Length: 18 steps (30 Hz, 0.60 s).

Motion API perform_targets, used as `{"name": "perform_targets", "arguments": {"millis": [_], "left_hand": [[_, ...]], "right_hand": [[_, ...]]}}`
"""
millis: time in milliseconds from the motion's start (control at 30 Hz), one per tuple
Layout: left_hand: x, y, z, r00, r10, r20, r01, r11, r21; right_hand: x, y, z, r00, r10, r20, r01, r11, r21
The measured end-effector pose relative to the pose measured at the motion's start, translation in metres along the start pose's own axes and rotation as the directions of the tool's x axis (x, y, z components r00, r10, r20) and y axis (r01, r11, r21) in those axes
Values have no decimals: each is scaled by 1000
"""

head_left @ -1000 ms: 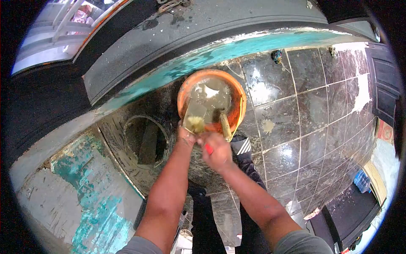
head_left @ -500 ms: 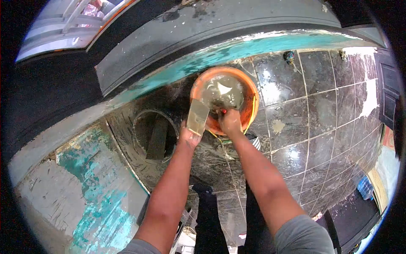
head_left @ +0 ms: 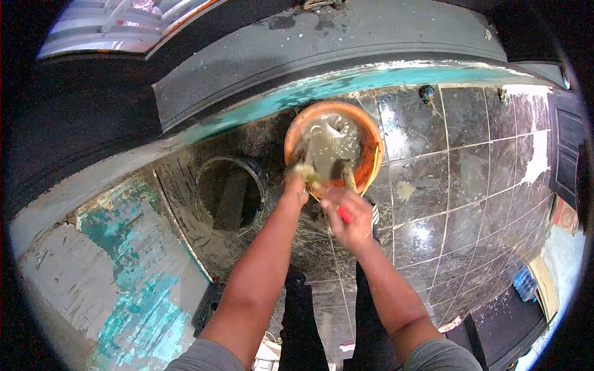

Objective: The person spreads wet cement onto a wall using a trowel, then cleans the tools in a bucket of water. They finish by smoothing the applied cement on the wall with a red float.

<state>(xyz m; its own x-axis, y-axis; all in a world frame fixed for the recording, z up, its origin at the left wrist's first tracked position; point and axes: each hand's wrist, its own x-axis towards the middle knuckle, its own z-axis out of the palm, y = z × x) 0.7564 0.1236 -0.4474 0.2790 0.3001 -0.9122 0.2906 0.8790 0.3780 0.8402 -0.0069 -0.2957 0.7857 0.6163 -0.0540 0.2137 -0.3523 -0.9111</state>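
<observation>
Head view: left grip (head_left: 296, 187) closed around a putty-smeared trowel (head_left: 318, 156), held over the orange bucket (head_left: 373, 148). Right grip (head_left: 349, 222) closed on a red-handled scraper (head_left: 344, 214), blade at the bucket's near rim. Bucket stands on black tiled floor (head_left: 445, 179), near a round hole (head_left: 230, 195).

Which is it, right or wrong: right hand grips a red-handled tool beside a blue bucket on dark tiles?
Wrong: the bucket is orange, not blue. The head view shows the right hand gripping a red-handled tool beside it on dark tiles.
</observation>
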Motion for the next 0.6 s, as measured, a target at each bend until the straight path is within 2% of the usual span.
{"name": "perform_targets", "arguments": {"millis": [33, 67, 100, 167, 200, 233, 267, 300, 367, 400, 433, 500, 533, 600], "left_hand": [[2, -1, 3, 998, -33, 59, 31, 999, 32], [1, -3, 4, 996, -17, 83, 22, 998, -65], [0, -5, 7, 994, 4, 107, 14, 987, -162], [3, 1, 16, 986, 63, 156, -5, 938, -346], [2, 7, 13, 977, 68, 201, 12, 929, -370], [9, 2, 6, 988, 1, 153, 64, 905, -420], [24, -7, -14, 937, 22, 348, 147, 880, -451], [26, -8, -22, 847, 56, 529, 233, 854, -464], [13, -14, -19, 959, 24, 281, 96, 910, -403], [2, -12, -19, 989, 24, 146, 29, 935, -353], [-8, -10, -28, 984, 2, 178, 72, 909, -411], [-20, -1, -51, 968, -34, 248, 161, 841, -516], [-20, 2, -58, 967, -54, 249, 191, 798, -571], [-27, 8, -65, 964, -26, 266, 179, 801, -572]], "right_hand": [[10, 16, 1, 998, 56, -27, -58, 995, -76], [16, 34, 2, 992, 118, -54, -124, 981, -148], [28, 45, 5, 984, 136, -118, -149, 982, -113], [17, 29, 2, 978, 156, -135, -171, 980, -101], [5, 17, 7, 992, 90, -92, -93, 995, -32], [-3, 8, 14, 998, 20, -53, -18, 999, 38], [-7, 8, 20, 996, 6, -85, -5, 1000, 9], [-3, 21, 22, 992, 113, -64, -118, 990, -82], [23, 63, 32, 944, 328, -49, -329, 910, -252], [40, 85, 36, 926, 376, 47, -350, 897, -269], [54, 104, 40, 895, 422, 143, -371, 883, -287], [65, 132, 53, 843, 378, 382, -95, 805, -586], [63, 143, 59, 781, 383, 493, 74, 727, -682], [34, 194, 81, 852, 351, 388, 132, 573, -809]]}}
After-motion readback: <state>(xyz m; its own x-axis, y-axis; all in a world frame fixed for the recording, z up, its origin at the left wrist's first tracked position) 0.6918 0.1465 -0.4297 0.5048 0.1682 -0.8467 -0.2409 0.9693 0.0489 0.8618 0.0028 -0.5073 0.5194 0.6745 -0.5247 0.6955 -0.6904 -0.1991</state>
